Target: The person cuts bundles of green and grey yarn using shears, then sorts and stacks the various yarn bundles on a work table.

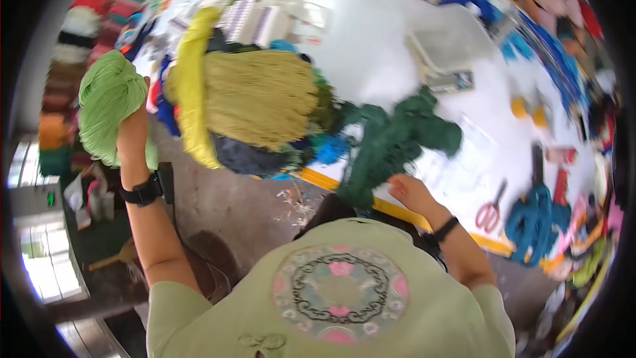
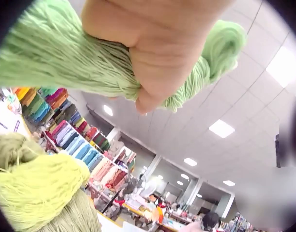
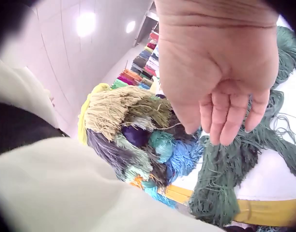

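Note:
A light green skein of yarn (image 1: 109, 103) is raised at the far left in the head view, gripped by my left hand (image 2: 160, 53). The thumb and fingers wrap the strands at the skein's middle, and its ends hang out on both sides of the hand. My right hand (image 1: 412, 193) is held over the table's front edge, fingers relaxed and nothing in the palm. Right by it, dark green yarn (image 1: 397, 136) sprawls loosely on the white table, one end hanging over the edge. In the right wrist view the fingertips (image 3: 226, 137) overlap that yarn.
A thick heap of olive yarn (image 1: 262, 93) with a yellow skein (image 1: 195, 86) lies left of the dark green yarn. Red-handled scissors (image 1: 490, 212) and a teal skein (image 1: 536, 222) are at the right. Clear plastic boxes (image 1: 450, 38) stand farther back. Shelves of colored yarn (image 2: 77, 140) line the room.

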Motion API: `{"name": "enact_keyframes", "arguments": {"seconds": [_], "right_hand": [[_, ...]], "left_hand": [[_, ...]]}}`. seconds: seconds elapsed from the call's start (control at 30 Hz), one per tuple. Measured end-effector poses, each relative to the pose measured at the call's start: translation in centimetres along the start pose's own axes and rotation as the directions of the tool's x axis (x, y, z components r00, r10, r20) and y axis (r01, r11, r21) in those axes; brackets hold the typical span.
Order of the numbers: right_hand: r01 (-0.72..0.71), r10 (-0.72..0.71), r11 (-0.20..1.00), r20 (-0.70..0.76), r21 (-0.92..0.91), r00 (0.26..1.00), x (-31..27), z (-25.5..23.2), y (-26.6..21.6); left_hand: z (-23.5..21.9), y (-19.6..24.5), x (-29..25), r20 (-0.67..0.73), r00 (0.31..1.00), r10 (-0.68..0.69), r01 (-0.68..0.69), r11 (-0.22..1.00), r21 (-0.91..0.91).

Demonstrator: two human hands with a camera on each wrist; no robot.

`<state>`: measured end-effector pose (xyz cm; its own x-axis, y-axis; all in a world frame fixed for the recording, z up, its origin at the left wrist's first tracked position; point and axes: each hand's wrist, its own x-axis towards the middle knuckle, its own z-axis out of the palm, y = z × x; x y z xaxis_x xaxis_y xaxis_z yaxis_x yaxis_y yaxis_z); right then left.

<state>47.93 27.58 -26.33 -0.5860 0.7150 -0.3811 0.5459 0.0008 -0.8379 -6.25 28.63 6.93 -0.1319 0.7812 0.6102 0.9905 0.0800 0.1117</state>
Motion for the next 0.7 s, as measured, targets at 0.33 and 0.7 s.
{"name": "enact_keyframes", "arguments": {"seconds": [0.33, 0.7], "right_hand": [[-0.217, 0.298, 0.952, -0.488, 0.217, 0.821, 0.5, -0.8, 5.5], [-0.198, 0.588, 0.688, -0.376, 0.699, 0.716, 5.3, -5.0, 5.6]], "left_hand": [[8.2, 6.0, -1.7, 0.315, 0.931, 0.182, -0.188, 0.982, -0.012], [31.1, 22.2, -19.9, 0.97, 0.244, -0.01, 0.937, 0.26, -0.233]]}}
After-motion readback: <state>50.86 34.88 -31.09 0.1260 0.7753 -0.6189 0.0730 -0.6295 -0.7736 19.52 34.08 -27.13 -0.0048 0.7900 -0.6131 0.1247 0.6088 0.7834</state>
